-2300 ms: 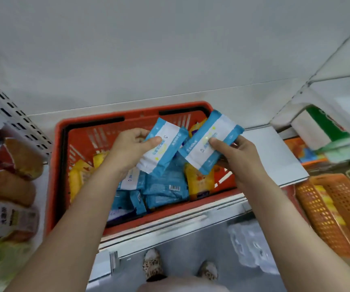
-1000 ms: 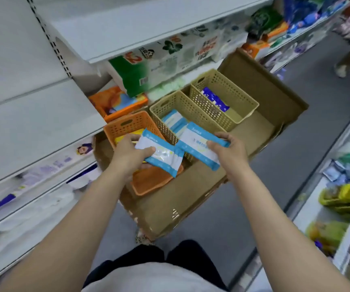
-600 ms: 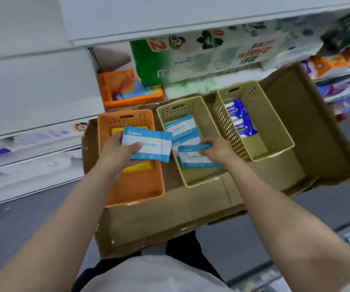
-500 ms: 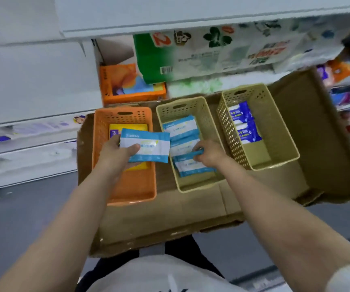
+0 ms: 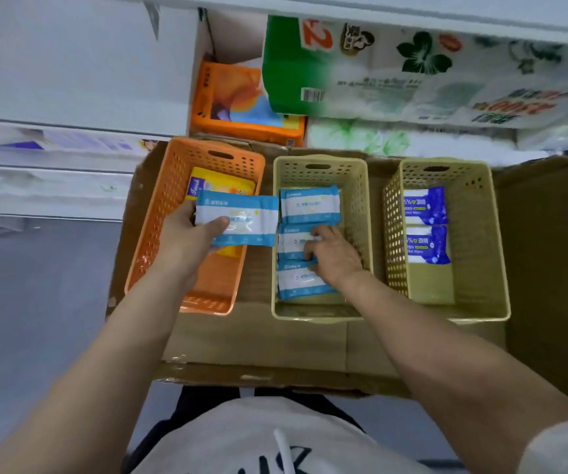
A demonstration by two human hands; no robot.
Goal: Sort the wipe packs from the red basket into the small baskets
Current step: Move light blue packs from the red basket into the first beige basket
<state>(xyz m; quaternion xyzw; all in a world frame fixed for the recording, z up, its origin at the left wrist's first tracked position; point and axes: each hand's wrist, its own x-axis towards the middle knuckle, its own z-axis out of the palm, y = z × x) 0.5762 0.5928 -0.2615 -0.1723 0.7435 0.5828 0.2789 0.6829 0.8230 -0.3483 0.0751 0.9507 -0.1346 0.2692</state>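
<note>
Three small baskets sit in a cardboard tray: an orange basket (image 5: 159, 234) on the left, a middle beige basket (image 5: 320, 313) and a right beige basket (image 5: 480, 234). My left hand (image 5: 190, 241) grips a light-blue and white wipe pack (image 5: 241, 220) above the orange basket, over a yellow pack (image 5: 221, 184). My right hand (image 5: 335, 254) reaches into the middle basket, its fingers lying on the light-blue packs (image 5: 309, 205) stacked there. Two dark-blue packs (image 5: 424, 206) lie in the right basket. The red basket is out of view.
The cardboard tray (image 5: 258, 340) has a raised flap on the right (image 5: 549, 268). Behind it shelves hold an orange pack (image 5: 238, 104) and large tissue bundles (image 5: 378, 70). Grey floor lies to the left.
I turned from the red basket to the small baskets with a pack in each hand. My right hand lowered its pack into the middle basket; the left still carries its pack.
</note>
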